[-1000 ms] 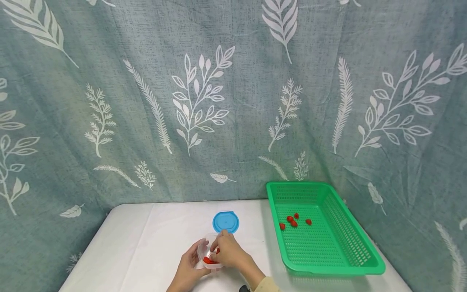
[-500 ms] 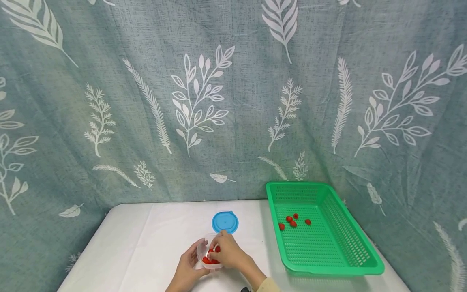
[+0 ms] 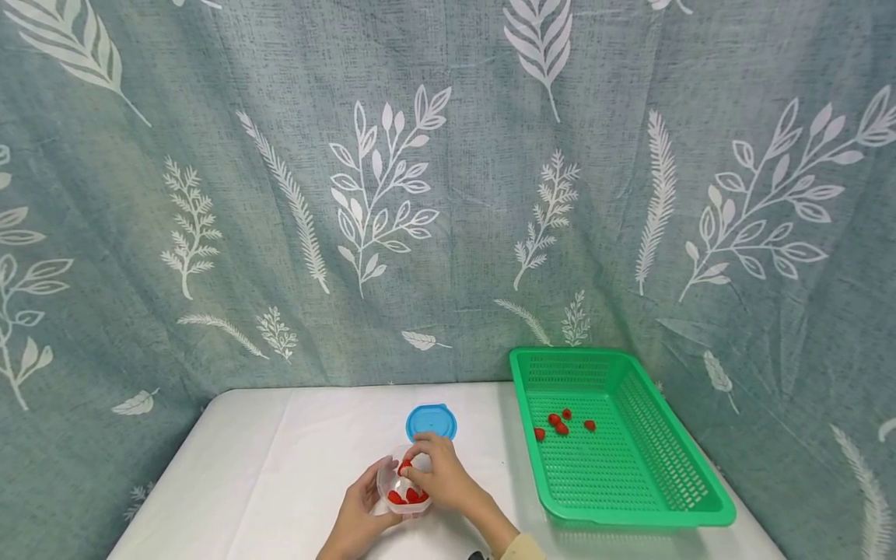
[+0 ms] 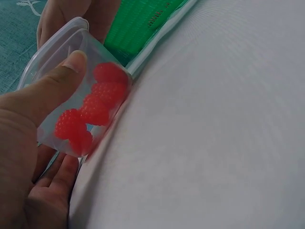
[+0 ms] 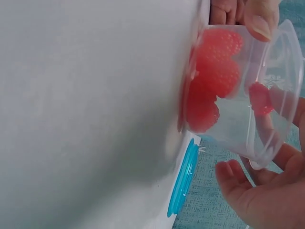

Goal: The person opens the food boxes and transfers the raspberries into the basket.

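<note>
A clear plastic tub (image 3: 387,484) stands on the white table, with several red raspberries (image 4: 97,107) heaped at its bottom. My left hand (image 3: 360,517) holds the tub from the left, its thumb pressed along the near wall in the left wrist view. Inside the mouth of the tub, my right hand (image 3: 442,476) pinches one raspberry (image 5: 260,98) between thumb and fingers, above the others. Just behind the tub a round blue lid (image 3: 431,421) lies flat on the table.
To the right stands a green plastic basket (image 3: 630,467) with perforated walls, several raspberries (image 3: 561,428) lying on its floor toward the left. A patterned grey-green curtain (image 3: 448,194) hangs behind the white-covered table (image 3: 280,459).
My right hand has risen a little within the tub, lifting a raspberry off the bottom. More of the raspberries below now show. The left hand keeps its hold on the tub.
</note>
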Tool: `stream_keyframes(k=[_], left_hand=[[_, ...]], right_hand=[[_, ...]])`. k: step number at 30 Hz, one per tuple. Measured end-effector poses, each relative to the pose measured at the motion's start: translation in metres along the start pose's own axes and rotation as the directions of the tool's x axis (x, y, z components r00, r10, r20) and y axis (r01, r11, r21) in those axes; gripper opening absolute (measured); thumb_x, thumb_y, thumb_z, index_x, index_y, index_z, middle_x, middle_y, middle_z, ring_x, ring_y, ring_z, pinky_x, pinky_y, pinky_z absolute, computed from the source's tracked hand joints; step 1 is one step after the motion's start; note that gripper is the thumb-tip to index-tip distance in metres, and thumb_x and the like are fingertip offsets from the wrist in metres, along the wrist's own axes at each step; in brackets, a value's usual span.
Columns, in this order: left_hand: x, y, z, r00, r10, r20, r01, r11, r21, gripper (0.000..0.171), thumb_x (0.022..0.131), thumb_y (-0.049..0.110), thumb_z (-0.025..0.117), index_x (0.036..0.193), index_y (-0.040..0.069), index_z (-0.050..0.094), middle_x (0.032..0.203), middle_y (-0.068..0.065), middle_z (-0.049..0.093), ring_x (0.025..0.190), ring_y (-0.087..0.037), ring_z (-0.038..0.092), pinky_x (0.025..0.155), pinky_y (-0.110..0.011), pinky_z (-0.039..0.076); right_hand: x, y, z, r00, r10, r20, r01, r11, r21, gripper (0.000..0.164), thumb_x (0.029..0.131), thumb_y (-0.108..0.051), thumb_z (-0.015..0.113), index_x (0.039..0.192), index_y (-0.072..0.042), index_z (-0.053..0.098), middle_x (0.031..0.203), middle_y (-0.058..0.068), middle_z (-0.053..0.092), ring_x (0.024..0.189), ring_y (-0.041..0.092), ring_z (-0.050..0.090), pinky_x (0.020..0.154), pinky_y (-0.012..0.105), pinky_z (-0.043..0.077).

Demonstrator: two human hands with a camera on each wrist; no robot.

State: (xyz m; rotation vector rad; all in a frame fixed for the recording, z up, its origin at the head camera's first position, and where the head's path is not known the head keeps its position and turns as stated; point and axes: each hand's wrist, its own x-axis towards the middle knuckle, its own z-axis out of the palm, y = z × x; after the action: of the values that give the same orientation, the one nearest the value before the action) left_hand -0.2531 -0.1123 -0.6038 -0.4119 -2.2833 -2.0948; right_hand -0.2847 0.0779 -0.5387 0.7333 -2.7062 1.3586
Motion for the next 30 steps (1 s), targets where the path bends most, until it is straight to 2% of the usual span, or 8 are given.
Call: stream_keyframes(k=[7,13,17,23,30], left_hand=[[0.001,0.002,0.001,1.0,-0.017,-0.006,0.017,1.0,0.011,0.088,0.076,0.011,0.089,0.151,0.003,0.043,0.152,-0.018,0.051,0.144,-0.038,0.043,0.118,-0.041,0.04],[0.0,0.002,0.001,1.0,-0.007,-0.018,0.008,0.999,0.046,0.088,0.076,0.014,0.09,0.15,0.002,0.044,0.148,-0.02,0.055,0.142,-0.04,0.045,0.114,-0.03,0.045],[0.001,0.003,0.001,1.0,-0.011,-0.023,0.012,0.999,0.049,0.089,0.075,0.014,0.091,0.149,0.003,0.045,0.147,-0.019,0.055,0.142,-0.04,0.045,0.114,-0.028,0.045],[0.001,0.001,0.0,1.0,-0.026,-0.017,0.026,0.999,0.03,0.09,0.074,0.01,0.09,0.15,0.001,0.043,0.148,-0.02,0.054,0.143,-0.038,0.044,0.118,-0.04,0.041],[0.001,0.001,0.0,0.999,-0.035,-0.028,0.037,0.998,0.047,0.089,0.074,0.011,0.091,0.15,0.005,0.045,0.149,-0.016,0.055,0.143,-0.037,0.045,0.118,-0.046,0.04]], right_hand=[[0.001,0.0,-0.007,0.992,-0.028,-0.125,0.034,0.998,0.051,0.011,0.09,-0.017,0.077,0.099,-0.012,0.075,0.129,0.016,0.065,0.126,0.038,0.05,0.106,0.065,0.045],[-0.001,-0.004,-0.013,0.982,-0.055,-0.183,0.076,0.991,0.11,0.019,0.092,-0.021,0.077,0.106,-0.009,0.075,0.108,0.001,0.073,0.11,0.027,0.062,0.099,0.054,0.052],[-0.004,-0.009,-0.017,0.981,-0.046,-0.19,0.077,0.984,0.162,0.019,0.092,-0.023,0.076,0.106,-0.011,0.075,0.103,0.0,0.075,0.104,0.022,0.066,0.098,0.054,0.054],[-0.009,-0.022,-0.028,0.984,-0.055,-0.168,0.089,0.976,0.198,0.02,0.092,-0.023,0.076,0.107,-0.01,0.075,0.101,-0.002,0.076,0.102,0.016,0.066,0.096,0.049,0.056],[-0.015,-0.037,-0.044,0.989,-0.057,-0.137,0.086,0.972,0.221,0.021,0.091,-0.025,0.077,0.108,-0.013,0.075,0.102,-0.004,0.076,0.104,0.022,0.066,0.096,0.048,0.057]])
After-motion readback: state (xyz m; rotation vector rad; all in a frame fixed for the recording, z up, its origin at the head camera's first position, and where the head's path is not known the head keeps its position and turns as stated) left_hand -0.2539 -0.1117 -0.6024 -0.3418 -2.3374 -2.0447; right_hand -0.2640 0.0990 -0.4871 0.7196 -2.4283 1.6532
